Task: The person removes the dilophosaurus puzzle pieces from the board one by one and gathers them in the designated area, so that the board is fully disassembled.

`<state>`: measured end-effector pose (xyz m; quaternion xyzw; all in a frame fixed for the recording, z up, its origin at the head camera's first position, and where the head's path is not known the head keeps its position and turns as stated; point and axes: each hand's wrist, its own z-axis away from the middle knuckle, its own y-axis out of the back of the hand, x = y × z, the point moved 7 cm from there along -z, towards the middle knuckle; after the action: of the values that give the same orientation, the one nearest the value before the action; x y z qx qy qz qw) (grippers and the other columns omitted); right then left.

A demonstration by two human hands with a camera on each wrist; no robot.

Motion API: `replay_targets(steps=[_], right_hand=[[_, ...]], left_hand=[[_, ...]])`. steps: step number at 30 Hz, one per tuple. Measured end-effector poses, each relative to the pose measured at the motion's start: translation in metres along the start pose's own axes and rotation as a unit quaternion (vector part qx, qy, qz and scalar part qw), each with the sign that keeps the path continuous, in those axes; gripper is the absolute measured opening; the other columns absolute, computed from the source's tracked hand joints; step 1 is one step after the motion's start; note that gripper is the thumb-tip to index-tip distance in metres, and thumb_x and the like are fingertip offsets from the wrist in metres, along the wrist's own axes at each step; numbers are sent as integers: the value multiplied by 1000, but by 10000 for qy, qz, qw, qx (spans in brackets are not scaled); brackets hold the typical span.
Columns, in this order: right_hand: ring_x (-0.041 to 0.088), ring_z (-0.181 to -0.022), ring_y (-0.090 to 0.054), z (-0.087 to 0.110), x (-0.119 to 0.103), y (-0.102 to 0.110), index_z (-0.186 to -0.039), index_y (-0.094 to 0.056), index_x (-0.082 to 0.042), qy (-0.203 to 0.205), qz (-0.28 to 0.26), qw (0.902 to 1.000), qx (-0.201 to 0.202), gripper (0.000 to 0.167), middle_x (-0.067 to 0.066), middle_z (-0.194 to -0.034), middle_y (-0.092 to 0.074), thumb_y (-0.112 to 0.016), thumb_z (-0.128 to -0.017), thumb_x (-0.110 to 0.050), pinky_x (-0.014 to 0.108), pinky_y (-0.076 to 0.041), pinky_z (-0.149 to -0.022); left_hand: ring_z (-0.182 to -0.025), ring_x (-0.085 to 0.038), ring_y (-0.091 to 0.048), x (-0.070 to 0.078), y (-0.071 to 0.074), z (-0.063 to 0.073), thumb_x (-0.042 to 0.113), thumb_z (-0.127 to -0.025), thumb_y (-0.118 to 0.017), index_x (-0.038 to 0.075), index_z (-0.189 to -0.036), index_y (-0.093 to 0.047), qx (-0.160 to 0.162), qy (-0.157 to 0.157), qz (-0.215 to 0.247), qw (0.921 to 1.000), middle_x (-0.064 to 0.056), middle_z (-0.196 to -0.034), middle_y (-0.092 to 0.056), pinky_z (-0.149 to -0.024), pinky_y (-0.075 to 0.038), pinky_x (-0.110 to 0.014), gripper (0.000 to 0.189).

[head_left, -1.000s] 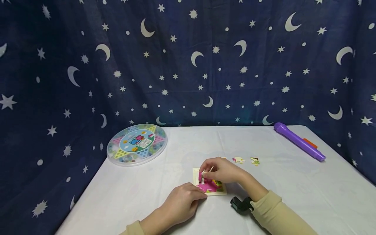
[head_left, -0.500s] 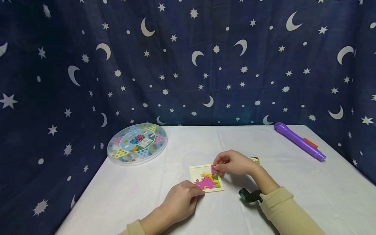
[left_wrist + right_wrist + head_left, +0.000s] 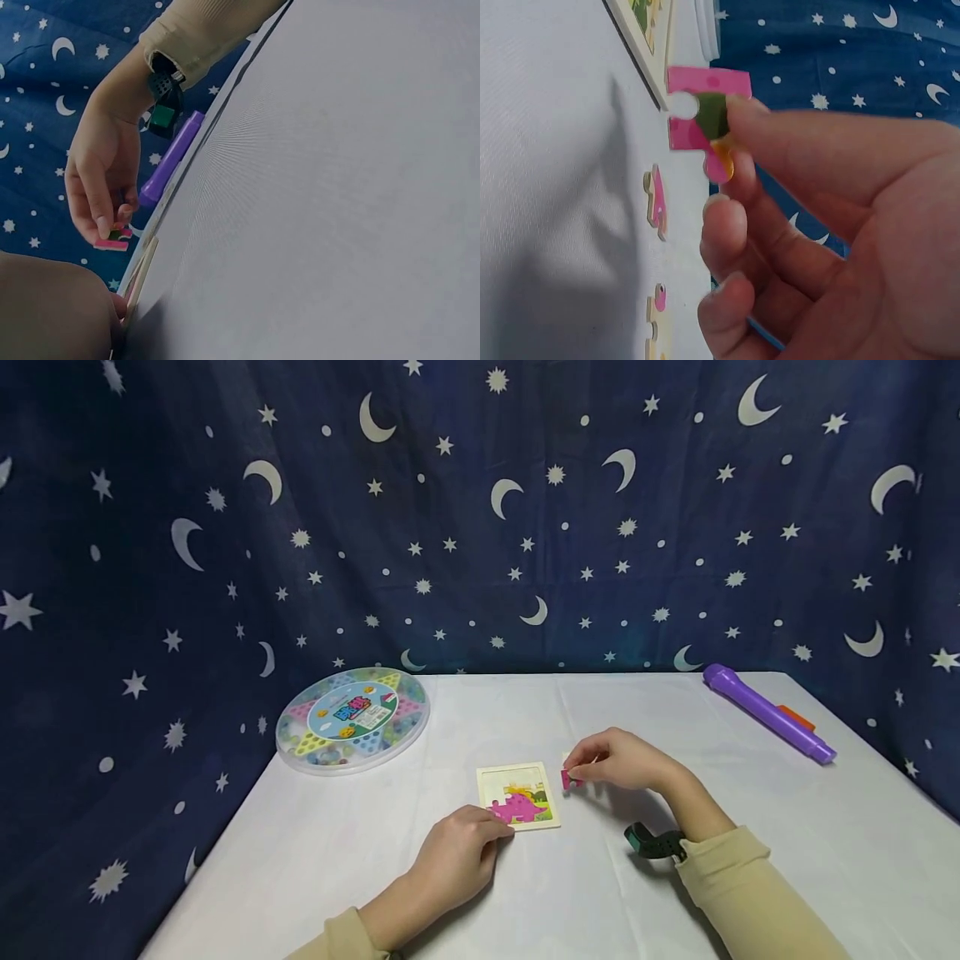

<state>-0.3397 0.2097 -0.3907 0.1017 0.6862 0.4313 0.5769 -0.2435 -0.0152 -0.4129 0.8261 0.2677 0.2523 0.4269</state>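
Note:
A small square jigsaw board (image 3: 555, 818) with a pale wooden rim lies on the table, a pink dinosaur picture partly filled in its lower right. My left hand (image 3: 453, 856) holds the board at its near-left corner; that hand hides the corner, and the left wrist view shows only a fingertip by the rim. To the right of the board, my right hand (image 3: 626, 760) pinches a pink jigsaw piece (image 3: 690, 133) with a green patch between thumb and fingers, raised off the table. Below it in the right wrist view lie loose pieces, one pink (image 3: 656, 199) and one cream (image 3: 654, 330).
A round Chinese checkers box (image 3: 352, 722) full of marbles sits at the back left. On the far right lies a purple toy microphone (image 3: 768, 714), with something orange (image 3: 797, 718) beside it. A dark starry curtain (image 3: 480, 510) hangs behind the white table (image 3: 487, 718).
My right hand has lifted the pink piece out of the board and carried it right, past the rim. The board and my left hand have shifted slightly away and to the left.

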Motion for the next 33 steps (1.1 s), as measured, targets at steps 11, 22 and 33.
replay_targets(steps=[11,22,33], right_hand=[[19,-69,-53,2,7,4,-98,-75,-11,-512,156,9986,-44,6,2,-85,-69,-71,-95,-13,32,-44,-59],[18,-66,-52,-1,16,-8,-92,-70,-13,-800,591,9950,-60,9,0,-76,-61,-78,-91,-16,32,-43,-60],[17,-68,-53,1,11,-8,-87,-68,-13,-798,816,9934,108,14,-1,-73,-61,-83,-87,-16,33,-42,-64]], left_hand=[[-95,-13,-68,-8,3,-3,1,-84,-75,14,-94,-81,148,190,22,9997,4,-96,-75,-85,-56,-32,18],[-88,-10,-69,-12,2,-1,2,-85,-77,15,-88,-78,225,259,217,9992,5,-90,-74,-80,-57,-31,14],[-97,-15,-67,-6,2,0,8,-88,-75,15,-105,-80,-28,-3,-155,9999,1,-101,-72,-84,-57,-32,18]])
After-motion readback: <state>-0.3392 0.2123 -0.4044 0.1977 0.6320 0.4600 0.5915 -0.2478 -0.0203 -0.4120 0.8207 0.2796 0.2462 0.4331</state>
